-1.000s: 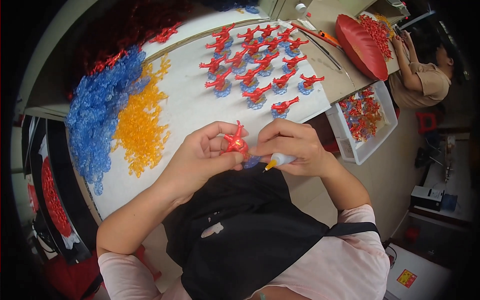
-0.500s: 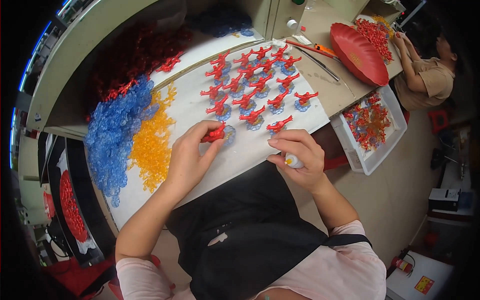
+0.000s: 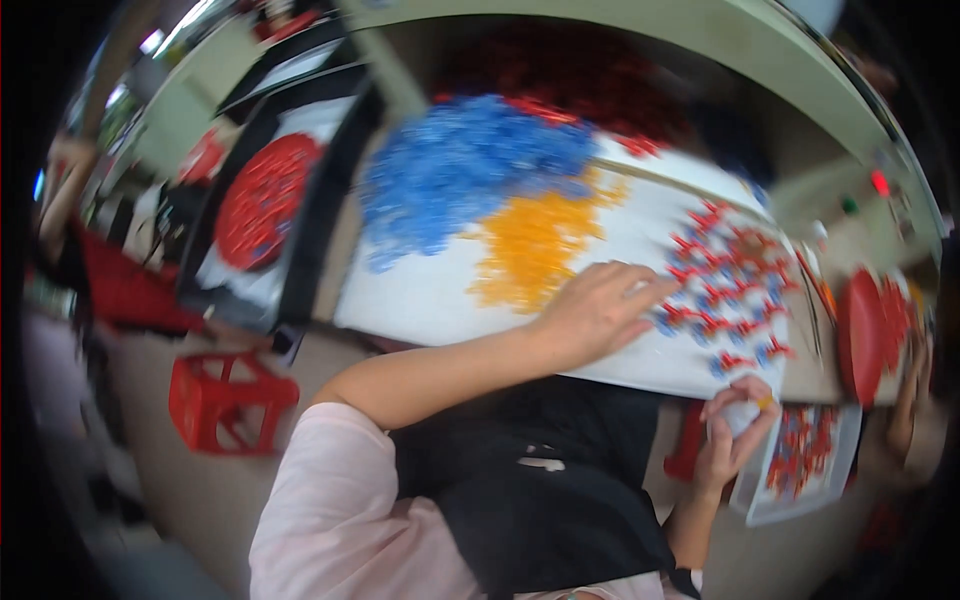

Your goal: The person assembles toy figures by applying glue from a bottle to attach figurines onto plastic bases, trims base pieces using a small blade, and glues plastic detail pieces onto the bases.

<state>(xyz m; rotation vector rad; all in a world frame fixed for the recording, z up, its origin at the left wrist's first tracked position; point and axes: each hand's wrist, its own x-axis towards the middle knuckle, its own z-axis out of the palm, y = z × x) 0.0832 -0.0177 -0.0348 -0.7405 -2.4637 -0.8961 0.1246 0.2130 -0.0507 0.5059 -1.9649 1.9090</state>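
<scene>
The whole view is smeared by motion. My left hand [image 3: 590,318] reaches over the white work surface [image 3: 420,300], its fingers stretched out and apart beside the nearest of several red figures [image 3: 735,292] on clear blue bases. I see nothing held in it. Close to the front edge of the surface, my right hand [image 3: 712,465] is closed around a small white squeeze bottle [image 3: 740,416] with a yellow tip. Left of the figures lie a heap of clear orange pieces [image 3: 530,245] and a larger heap of clear blue pieces [image 3: 450,175].
Dark red pieces [image 3: 570,75] fill the shelf space behind. On the right are a red scalloped dish [image 3: 858,335] and a white bin [image 3: 752,508] of mixed pieces. A black tray [image 3: 300,255] holds a red plate of pieces at left, near a red stool [image 3: 190,405].
My view has swung left, so the table sits further right in it. My left hand has let go of a red figure. The bottle stays in my right hand.
</scene>
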